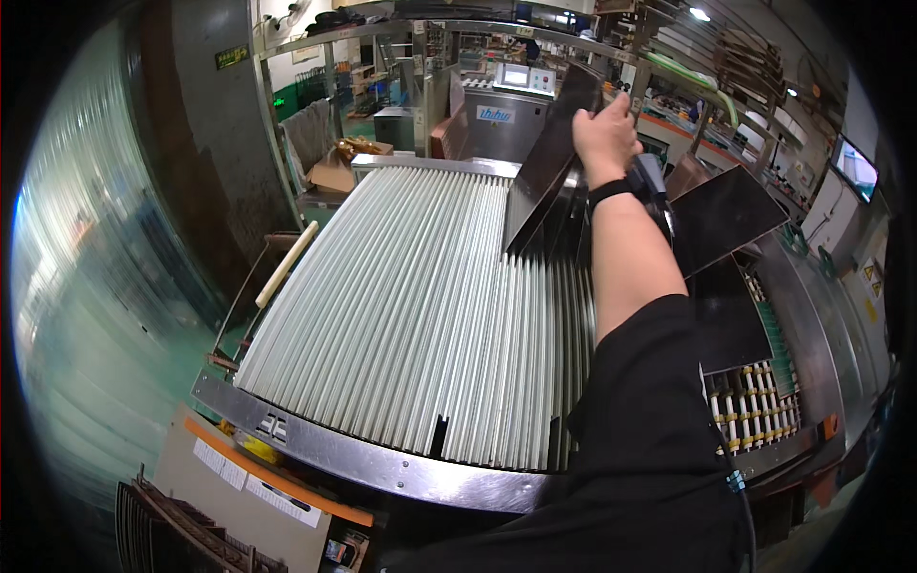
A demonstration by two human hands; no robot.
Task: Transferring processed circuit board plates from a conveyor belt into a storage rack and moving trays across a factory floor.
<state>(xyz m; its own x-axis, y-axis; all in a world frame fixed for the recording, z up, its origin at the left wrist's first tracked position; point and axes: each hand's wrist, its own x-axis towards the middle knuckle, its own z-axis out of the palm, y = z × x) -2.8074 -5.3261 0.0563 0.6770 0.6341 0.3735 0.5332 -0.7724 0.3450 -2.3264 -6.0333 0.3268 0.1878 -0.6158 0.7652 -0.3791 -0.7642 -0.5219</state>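
Observation:
My right hand (pixel 607 140), with a black band at the wrist, reaches far forward over the right part of the ribbed rack. It is closed at the edge of a tall dark flat panel (pixel 547 158), thumb toward the panel's face and fingers on the other side; part of the grip is hidden. The panel leans upright, its lower edge at the pale ribs of the rack (pixel 382 286). More dark panels (pixel 731 218) stand tilted just beyond my forearm, and one dark sheet (pixel 731 320) lies lower on the right. My left hand is out of the picture.
A metal rail (pixel 382 468) borders the rack's near side. Rollers with yellow rings (pixel 755 411) lie at the right. Behind stands a machine with a control panel (pixel 525 78); a cardboard box (pixel 334 172) sits back left. Clear plastic sheeting (pixel 76 286) hangs at the left.

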